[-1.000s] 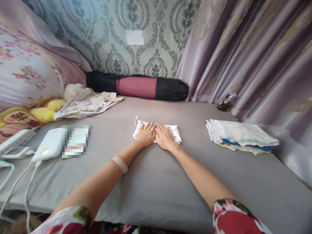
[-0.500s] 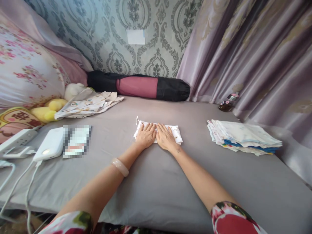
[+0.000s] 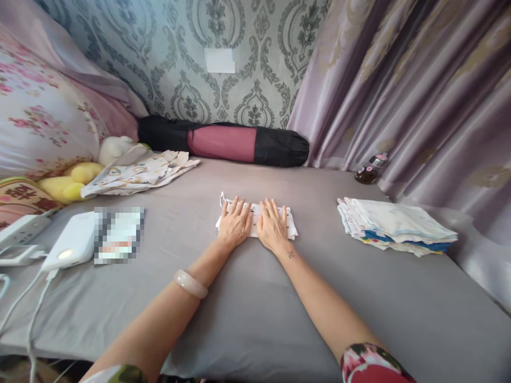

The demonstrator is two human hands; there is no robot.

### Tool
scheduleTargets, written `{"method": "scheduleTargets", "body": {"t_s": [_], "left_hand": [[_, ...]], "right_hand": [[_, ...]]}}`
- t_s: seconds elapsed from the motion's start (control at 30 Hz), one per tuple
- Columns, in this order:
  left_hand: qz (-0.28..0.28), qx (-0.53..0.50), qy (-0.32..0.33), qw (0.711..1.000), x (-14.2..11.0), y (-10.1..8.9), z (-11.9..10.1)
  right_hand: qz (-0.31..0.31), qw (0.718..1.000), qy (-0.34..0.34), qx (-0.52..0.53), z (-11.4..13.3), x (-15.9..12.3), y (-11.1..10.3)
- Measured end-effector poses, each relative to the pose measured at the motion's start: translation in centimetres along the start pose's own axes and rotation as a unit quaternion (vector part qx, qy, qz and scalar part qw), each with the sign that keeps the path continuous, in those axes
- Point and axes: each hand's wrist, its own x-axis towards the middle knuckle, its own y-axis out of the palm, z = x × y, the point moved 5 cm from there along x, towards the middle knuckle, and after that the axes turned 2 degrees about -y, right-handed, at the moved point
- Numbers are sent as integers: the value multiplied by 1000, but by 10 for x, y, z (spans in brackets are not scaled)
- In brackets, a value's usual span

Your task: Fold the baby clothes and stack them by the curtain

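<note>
A white folded cloth with small dark prints lies on the grey bed sheet, a thin white tie poking out at its far left corner. My left hand rests flat on its left part, fingers stretched forward. On the right part lies my right hand, palm down with its fingers slightly spread. A narrow gap between the hands shows some of the cloth; the rest is partly covered by them.
To the right sits a stack of folded cloths, with a dark bottle behind it. A crumpled printed garment lies at the far left. Nearer are a white power bank with cables and a power strip. A long black-and-pink bag lies along the wall.
My hands have moved slightly apart on the folded cloth, and their fingers are more spread. The view has shifted a little; the cloth stays in place on the sheet.
</note>
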Motion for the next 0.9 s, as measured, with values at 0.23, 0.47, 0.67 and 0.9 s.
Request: {"method": "scheduleTargets", "body": {"t_s": [0.23,0.47,0.67,0.9], "left_hand": [[44,2,0,999,-1,11,1],[34,-14,-18,999,0,3,2],[1,3,-60,998,-1,2,10],[50,-4,-69,996,-2,14,13]], "right_hand": [[59,998,3,-4,0,-2,4],[54,998,18,-3,-3,-2,1],[41,997,66,-18,-14,-3,0],[64,995,76,-17,-14,-4,5]]}}
